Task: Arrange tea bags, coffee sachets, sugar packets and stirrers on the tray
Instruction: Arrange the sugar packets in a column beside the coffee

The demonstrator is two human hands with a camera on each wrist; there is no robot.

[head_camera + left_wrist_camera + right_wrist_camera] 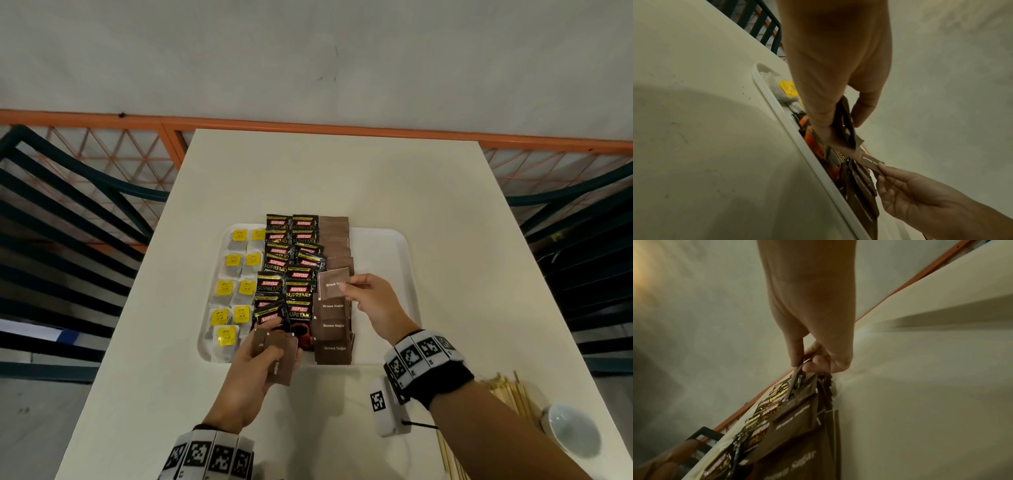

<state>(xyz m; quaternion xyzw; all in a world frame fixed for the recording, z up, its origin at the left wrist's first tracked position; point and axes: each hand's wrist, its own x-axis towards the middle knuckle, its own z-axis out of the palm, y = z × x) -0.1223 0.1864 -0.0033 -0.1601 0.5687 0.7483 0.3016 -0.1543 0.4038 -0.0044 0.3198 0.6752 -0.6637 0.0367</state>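
Note:
A white tray holds two columns of yellow-tagged tea bags on its left, black coffee sachets in the middle and a column of brown sugar packets to their right. My right hand pinches one brown sugar packet by its right edge just above that column; the packet shows under my right fingers. My left hand grips a small stack of brown sugar packets at the tray's near edge, the packets fanned out. Wooden stirrers lie on the table at the near right.
The tray sits on a white table. A white device with a tag and a white bowl lie near the stirrers. Dark slatted chairs flank the table. An orange fence runs behind it.

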